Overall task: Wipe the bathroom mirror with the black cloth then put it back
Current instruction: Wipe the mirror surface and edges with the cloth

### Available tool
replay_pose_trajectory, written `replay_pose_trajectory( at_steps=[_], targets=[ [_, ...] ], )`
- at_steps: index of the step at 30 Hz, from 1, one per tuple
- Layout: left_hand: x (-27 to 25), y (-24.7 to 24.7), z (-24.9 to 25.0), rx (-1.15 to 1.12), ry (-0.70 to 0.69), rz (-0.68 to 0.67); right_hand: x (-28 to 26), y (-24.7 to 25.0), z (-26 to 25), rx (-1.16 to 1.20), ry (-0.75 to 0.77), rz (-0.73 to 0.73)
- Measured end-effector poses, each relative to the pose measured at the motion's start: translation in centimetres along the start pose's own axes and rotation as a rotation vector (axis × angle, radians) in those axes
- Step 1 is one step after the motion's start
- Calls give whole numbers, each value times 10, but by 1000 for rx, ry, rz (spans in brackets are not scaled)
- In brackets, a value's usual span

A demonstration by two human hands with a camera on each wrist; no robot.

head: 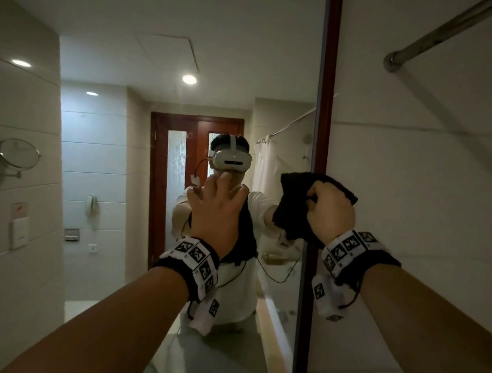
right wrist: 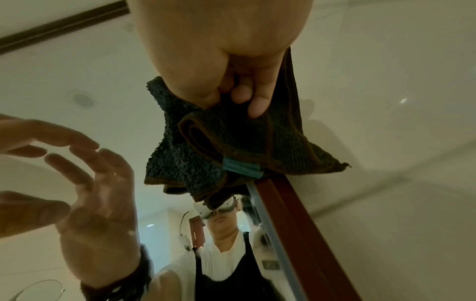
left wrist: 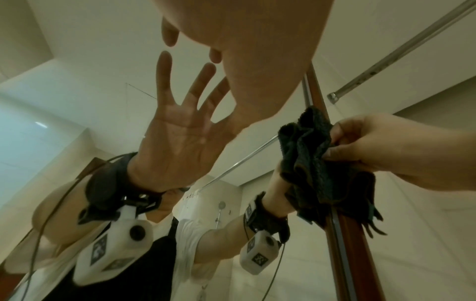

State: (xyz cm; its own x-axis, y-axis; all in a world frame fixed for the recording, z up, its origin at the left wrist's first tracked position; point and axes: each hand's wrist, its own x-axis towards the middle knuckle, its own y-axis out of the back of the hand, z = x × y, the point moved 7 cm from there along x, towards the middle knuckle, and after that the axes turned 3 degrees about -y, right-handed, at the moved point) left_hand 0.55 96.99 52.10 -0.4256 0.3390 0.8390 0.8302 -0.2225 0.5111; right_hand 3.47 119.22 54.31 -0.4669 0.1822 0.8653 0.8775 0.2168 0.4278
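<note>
The bathroom mirror (head: 119, 135) fills the left of the head view, bounded on the right by a red-brown wooden frame (head: 325, 104). My right hand (head: 329, 210) grips the bunched black cloth (head: 291, 207) and holds it against the mirror's right edge, over the frame. The cloth (right wrist: 206, 154) has a small teal tag; the right hand's fingers (right wrist: 255, 97) curl into its folds. My left hand (head: 217, 198) is raised in front of the glass with fingers spread and holds nothing. Its fingertips are at or just off the surface. Cloth (left wrist: 309, 163) and right hand (left wrist: 373, 146) show beside the frame.
A white tiled wall (head: 414, 199) lies right of the frame, with a metal curtain rod (head: 445, 34) overhead. A round swivel mirror (head: 19, 153) shows at far left. The glass reflects a person in a headset, a wooden door and a shower curtain.
</note>
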Motion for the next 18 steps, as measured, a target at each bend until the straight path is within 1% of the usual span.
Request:
replay_pose_trajectory(
  at_steps=[2, 3, 5, 6, 7, 10, 11, 15, 18],
  targets=[
    [-11, -10, 9, 43, -20, -88, -20, -11, 8, 5, -20, 7],
    [-17, -15, 13, 60, -28, -131, -29, -14, 11, 5, -23, 34],
    [-29, -24, 21, 69, -33, -171, -50, -19, 10, -7, -3, 44],
    [-31, -26, 23, 60, -31, -167, -58, -20, 10, -24, 2, 64],
    [-34, -27, 26, 44, -25, -167, -67, -24, 14, -30, -13, 43],
    [-33, -29, 26, 26, 2, -153, -88, -40, 25, 32, -64, -79],
    [-33, -30, 26, 28, 7, -146, -96, -45, 29, 54, -63, -94],
    [-36, -33, 27, 23, 10, -120, -134, -63, 41, 71, -48, -117],
    [-37, -35, 24, 53, 2, -121, -138, -67, 44, 87, -51, -124]
  ],
)
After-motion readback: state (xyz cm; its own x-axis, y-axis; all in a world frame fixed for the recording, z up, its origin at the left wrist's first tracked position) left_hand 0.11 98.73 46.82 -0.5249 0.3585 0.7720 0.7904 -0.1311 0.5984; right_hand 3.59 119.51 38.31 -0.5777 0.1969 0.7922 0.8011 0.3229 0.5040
